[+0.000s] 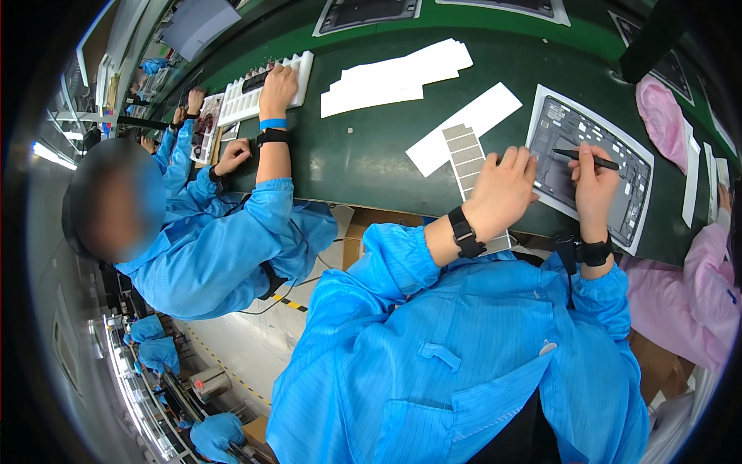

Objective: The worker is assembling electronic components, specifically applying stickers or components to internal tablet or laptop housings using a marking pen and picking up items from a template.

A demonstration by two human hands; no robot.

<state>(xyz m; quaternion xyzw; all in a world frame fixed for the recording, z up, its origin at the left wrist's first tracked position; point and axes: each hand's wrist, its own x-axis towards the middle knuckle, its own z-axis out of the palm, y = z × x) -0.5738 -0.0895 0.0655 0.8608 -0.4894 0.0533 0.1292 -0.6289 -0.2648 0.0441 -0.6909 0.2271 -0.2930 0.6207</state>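
Panel (555,176) lies flat on the green bench (371,172), in front of the person and to the right, dark and crowded with small pale and grey parts, a white border (535,122) around it; whether that border is a sheet beneath or part of the piece, cannot tell. Right hand (596,187) is closed around a slim black tool (591,159), thumb and fingers pinching the shaft, tip pointing left over the panel; contact at the tip cannot be made out. Left hand (501,188) sits bent just beside the panel's left edge, fingers curled and thumb near them; whether anything small is pinched there, cannot tell. Strip (464,151) of grey patches runs beneath that hand and wrist, its upper end overlapping a white card (495,104). Judged by looks, the panel is thin, light for its spread and fairly stiff, its face easily scratched or knocked by a hard tip; best held by opposite outer edges, fingers off the small parts. The strip looks light and bendy, likely to slide or curl, so a grip on its pale margin suits better than one on the patches. The tool seems light and rigid, smooth enough to turn in the fingers; mid-shaft gives steadiest control.
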